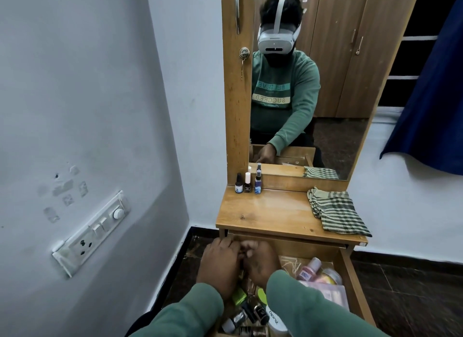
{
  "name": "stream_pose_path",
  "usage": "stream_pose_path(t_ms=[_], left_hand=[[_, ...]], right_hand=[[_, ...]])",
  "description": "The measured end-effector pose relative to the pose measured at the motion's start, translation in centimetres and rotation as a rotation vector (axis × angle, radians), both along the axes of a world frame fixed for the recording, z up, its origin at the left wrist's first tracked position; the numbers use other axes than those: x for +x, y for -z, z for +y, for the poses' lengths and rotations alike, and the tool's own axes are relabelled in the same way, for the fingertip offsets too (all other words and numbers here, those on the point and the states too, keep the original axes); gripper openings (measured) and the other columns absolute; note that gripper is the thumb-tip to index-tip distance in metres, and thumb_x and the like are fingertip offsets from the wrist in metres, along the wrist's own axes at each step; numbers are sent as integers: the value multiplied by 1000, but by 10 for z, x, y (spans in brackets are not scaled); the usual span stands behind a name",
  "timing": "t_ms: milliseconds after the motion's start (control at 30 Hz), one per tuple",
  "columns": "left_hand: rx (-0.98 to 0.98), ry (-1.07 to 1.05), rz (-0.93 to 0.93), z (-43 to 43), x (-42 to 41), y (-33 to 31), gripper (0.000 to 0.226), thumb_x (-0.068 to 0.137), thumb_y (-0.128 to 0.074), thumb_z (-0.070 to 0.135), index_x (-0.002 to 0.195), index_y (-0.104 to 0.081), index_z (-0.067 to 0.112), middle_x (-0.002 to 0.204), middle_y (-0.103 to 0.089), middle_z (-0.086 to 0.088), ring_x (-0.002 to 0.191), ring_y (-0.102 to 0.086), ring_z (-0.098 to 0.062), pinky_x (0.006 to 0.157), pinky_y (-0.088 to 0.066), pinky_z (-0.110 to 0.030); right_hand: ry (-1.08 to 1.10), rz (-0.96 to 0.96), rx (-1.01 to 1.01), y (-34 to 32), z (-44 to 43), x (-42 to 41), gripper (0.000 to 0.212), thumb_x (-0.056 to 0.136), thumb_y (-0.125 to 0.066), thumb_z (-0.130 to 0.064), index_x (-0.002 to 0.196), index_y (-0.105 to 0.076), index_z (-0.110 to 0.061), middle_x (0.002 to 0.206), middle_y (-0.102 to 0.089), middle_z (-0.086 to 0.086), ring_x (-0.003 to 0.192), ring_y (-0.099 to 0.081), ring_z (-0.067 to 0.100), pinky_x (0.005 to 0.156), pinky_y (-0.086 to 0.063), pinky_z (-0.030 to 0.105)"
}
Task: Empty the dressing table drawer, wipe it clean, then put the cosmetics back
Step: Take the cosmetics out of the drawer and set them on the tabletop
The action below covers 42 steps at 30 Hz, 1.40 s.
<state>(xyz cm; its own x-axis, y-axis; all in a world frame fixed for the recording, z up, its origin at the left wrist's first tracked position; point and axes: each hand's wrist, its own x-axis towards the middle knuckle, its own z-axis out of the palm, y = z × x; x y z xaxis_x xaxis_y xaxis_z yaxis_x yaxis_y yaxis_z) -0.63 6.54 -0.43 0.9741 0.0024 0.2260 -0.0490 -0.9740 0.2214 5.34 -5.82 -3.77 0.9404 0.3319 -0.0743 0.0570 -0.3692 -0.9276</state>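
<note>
Reaching into the open drawer point(350, 269), both hands, left hand point(220, 264) and right hand point(260, 261), touch at its back-left corner; grip unclear; right side crowded.

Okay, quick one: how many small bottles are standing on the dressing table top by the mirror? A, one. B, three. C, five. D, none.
B: three bottles stand in a row at the back left of the table top, the rest of the cosmetics lying in the open drawer; the other bottles behind them are mirror reflections.
</note>
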Motion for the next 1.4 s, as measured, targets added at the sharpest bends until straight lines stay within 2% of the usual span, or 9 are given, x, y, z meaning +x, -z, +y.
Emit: stream_pose_path(t_ms=[100,233,367,500,667,800,1033,1233,1400], left_hand=[[-294,42,-112,0,-13,-11,19,99,-52,27,114,-62,30,114,-65,10,105,-58,-12,87,-48,-30],[-482,50,-241,2,-21,-25,24,100,-57,23,121,-66,29,115,-66,14,106,-58,-4,90,-49,-25],[-622,-20,-303,0,-6,-43,30,96,-59,7,119,-66,25,111,-63,14,103,-59,-4,90,-46,-18],[-680,-67,-271,3,22,-58,38,94,-58,-3,123,-66,21,118,-61,8,106,-59,-7,86,-37,0],[-775,-161,-171,8,57,-61,41,100,-56,3,137,-60,19,136,-61,-1,120,-59,-18,104,-48,-27],[-866,-173,-114,11,77,-57,44,103,-51,4,144,-54,19,141,-60,-3,126,-58,-21,111,-48,-40],[-792,-181,-87,16,100,-45,41,104,-47,7,142,-57,18,137,-60,-2,121,-58,-20,105,-46,-29],[-776,-166,-99,21,112,-36,39,103,-51,12,140,-58,19,132,-59,-1,112,-58,-17,97,-45,-23],[-703,-184,-117,18,115,-30,48,102,-47,8,148,-50,19,139,-55,-1,121,-57,-22,105,-48,-31]], right_hand=[[-8,-59,34,-9,-10,-5,30,70,-63,-7,88,-78,-26,69,-71,-4,76,-69,20,74,-58,50],[-2,-167,-14,-40,-17,-6,14,82,-70,-27,94,-76,-31,63,-63,-8,63,-62,6,65,-53,33],[50,-291,-50,-77,-9,4,6,87,-75,-22,92,-77,-23,79,-69,-2,75,-66,15,69,-54,34],[127,-338,-64,-99,4,28,25,88,-77,-17,112,-75,-17,103,-61,-6,85,-63,6,75,-53,23],[131,-362,-123,-109,18,62,17,89,-76,-17,106,-76,-16,94,-75,-5,81,-66,7,69,-48,23],[147,-370,-188,-109,32,86,15,89,-75,-17,104,-76,-15,94,-75,0,85,-69,16,78,-57,31],[216,-369,-207,-92,48,109,11,86,-75,-11,96,-73,-17,90,-68,-3,77,-63,13,67,-48,21],[281,-349,-136,-70,52,106,36,85,-74,-1,117,-67,-18,107,-72,0,96,-67,17,91,-57,33],[382,-312,-85,-66,50,110,40,78,-79,3,83,-53,-27,81,-64,-8,75,-63,5,63,-48,13]])
